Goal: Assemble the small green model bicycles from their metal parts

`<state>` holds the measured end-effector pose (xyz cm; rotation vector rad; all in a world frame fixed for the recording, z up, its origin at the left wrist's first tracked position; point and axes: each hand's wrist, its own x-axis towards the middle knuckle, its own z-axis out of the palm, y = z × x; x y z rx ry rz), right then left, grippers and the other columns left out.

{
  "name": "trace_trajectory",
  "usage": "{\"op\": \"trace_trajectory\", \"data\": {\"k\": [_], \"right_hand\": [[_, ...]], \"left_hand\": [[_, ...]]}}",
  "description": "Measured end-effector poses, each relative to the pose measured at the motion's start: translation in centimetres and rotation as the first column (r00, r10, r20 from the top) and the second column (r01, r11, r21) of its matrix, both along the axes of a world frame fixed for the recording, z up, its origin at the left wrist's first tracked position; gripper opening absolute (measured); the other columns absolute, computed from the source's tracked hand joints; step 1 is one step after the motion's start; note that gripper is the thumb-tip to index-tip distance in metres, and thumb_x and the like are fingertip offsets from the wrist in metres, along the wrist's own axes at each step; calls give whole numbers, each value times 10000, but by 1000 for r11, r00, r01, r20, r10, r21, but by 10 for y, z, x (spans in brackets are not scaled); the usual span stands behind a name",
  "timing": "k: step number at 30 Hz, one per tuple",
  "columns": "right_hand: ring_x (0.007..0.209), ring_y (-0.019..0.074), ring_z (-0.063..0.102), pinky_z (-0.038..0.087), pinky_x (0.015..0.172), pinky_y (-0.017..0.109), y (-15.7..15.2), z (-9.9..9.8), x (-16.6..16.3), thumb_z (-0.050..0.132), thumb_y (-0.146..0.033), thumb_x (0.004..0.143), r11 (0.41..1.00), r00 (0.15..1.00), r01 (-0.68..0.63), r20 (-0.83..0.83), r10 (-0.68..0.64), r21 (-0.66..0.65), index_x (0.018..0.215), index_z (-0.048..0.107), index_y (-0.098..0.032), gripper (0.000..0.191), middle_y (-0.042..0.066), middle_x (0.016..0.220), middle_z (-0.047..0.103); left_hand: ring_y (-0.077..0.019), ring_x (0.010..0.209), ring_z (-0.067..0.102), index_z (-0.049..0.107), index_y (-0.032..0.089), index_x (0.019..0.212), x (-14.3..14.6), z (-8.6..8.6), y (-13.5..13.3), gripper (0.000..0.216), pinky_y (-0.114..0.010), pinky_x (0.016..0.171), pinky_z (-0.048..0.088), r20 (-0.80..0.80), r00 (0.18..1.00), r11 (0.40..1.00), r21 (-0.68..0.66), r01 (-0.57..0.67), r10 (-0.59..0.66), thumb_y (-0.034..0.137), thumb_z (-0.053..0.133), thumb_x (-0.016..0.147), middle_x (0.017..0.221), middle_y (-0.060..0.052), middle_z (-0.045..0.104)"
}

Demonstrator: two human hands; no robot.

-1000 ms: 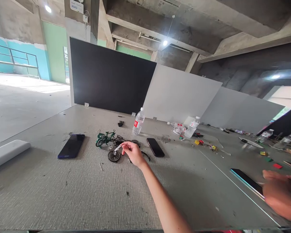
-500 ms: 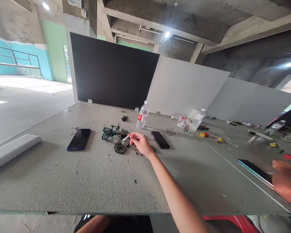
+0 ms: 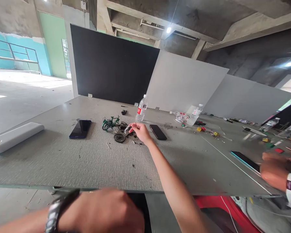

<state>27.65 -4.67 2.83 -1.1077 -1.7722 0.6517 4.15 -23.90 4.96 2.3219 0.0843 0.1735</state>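
Observation:
My right hand [image 3: 140,132] pinches a small silver part [image 3: 127,129], which looks like a piece of a model bicycle, above the table. Below and left of it lies a loose black spoked wheel [image 3: 119,138]. A green model bicycle [image 3: 111,123] stands behind that wheel, with dark frame pieces [image 3: 122,125] beside it. Small rods and bits [image 3: 134,142] are scattered under my right hand. My left hand [image 3: 99,210], with a banded wrist, is low in front of the table edge; motion smears it and its fingers are hidden.
A dark phone [image 3: 80,129] lies to the left, a black phone [image 3: 158,132] to the right. A water bottle [image 3: 141,109] stands behind my right hand. At far left is a long white case [image 3: 16,137]. A co-worker's hand [image 3: 274,171] is at right, near another phone [image 3: 246,161].
My left hand has come into view at the bottom. My right hand still pinches the silver part, now lifted slightly away from the wheel. The view has tilted down a little.

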Motion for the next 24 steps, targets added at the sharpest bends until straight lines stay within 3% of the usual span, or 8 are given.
{"op": "trace_trajectory", "data": {"k": [2, 5, 7, 10, 13, 16, 20, 24], "right_hand": [[836, 216, 680, 482, 838, 340, 3, -2, 2, 544, -676, 940, 1000, 1000, 2, -8, -2, 12, 853, 720, -179, 534, 98, 826, 769], [865, 215, 697, 493, 873, 341, 7, -6, 5, 536, -655, 953, 1000, 999, 27, -20, -27, 11, 883, 736, -178, 522, 87, 847, 777], [906, 219, 705, 502, 877, 335, 8, -8, 7, 528, -663, 954, 999, 999, 30, -15, -30, 19, 856, 740, -182, 535, 88, 904, 782], [927, 224, 712, 509, 893, 336, 6, -7, 6, 528, -707, 937, 1000, 1000, -2, 1, 2, 16, 891, 745, -190, 562, 81, 931, 785], [927, 223, 707, 515, 901, 340, 1, -5, -1, 525, -748, 917, 998, 998, -68, 2, 68, 13, 918, 739, -184, 603, 84, 938, 786], [922, 220, 688, 531, 828, 317, -4, -5, -13, 542, -738, 915, 994, 994, -107, -19, 108, 25, 936, 733, -173, 597, 94, 951, 779], [799, 187, 662, 509, 661, 267, -5, -10, -26, 594, -663, 929, 988, 987, -156, -48, 155, -21, 1121, 718, -178, 537, 68, 891, 762], [746, 169, 648, 487, 613, 251, -5, -13, -30, 564, -659, 946, 988, 987, -155, -43, 154, -18, 1111, 732, -177, 536, 60, 862, 747]], "left_hand": [[-187, 818, 691, 725, 270, 1039, -1, 33, 20, 260, -315, 711, 492, 149, 972, 966, 154, -207, 184, 253, 466, 1050, 931, -46, 754], [-191, 748, 640, 706, 223, 1004, 1, 61, 66, 280, -327, 685, 459, 351, 807, 766, 287, -575, 474, 362, 468, 1054, 880, -67, 714], [-199, 803, 637, 692, 187, 1036, 6, 59, 105, 286, -324, 704, 465, 426, 728, 655, 332, -678, 537, 391, 493, 1038, 942, -85, 703], [-214, 897, 647, 690, 171, 1151, 15, 32, 158, 343, -319, 743, 473, 485, 626, 527, 342, -778, 611, 445, 547, 1002, 1115, -122, 687], [-179, 783, 630, 722, 149, 1101, 20, -4, 191, 327, -291, 715, 462, 462, 553, 540, 175, -824, 694, 390, 533, 988, 969, -95, 724], [-146, 640, 549, 745, 147, 938, 18, -29, 202, 371, -256, 611, 397, 384, 528, 567, 15, -824, 758, 413, 490, 986, 749, -41, 687], [-135, 608, 485, 710, 147, 805, 9, -38, 201, 419, -247, 576, 340, 358, 553, 614, -75, -786, 752, 485, 504, 944, 664, -15, 617], [-132, 598, 493, 698, 147, 783, 9, -38, 197, 452, -243, 579, 375, 365, 552, 644, -214, -734, 750, 564, 561, 893, 656, -16, 613]]}}
